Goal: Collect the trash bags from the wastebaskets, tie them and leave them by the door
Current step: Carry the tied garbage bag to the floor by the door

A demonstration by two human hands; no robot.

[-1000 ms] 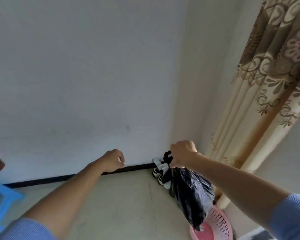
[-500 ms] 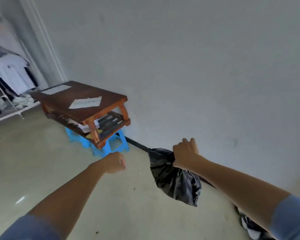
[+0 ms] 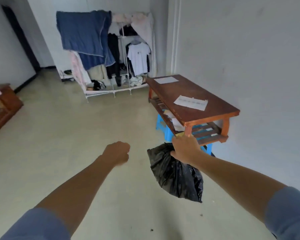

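Hands reach forward over the pale floor [image 3: 59,129]. The right hand [image 3: 185,148] has its fingers curled tight round the gathered neck of the black trash bag [image 3: 177,178], which hangs off the floor below the fist, near and just left of a low wooden table [image 3: 215,110]. The left hand [image 3: 117,152] is balled into a fist and holds nothing, well apart from the bag. Two sheets of paper [image 3: 190,102] lie on the tabletop, and a blue plastic stool [image 3: 163,126] stands beneath it. Far behind, a clothes rack [image 3: 121,66] carries a blue cloth [image 3: 83,33] and a white T-shirt [image 3: 139,57]. A wooden cabinet [image 3: 6,104] sits at the left.
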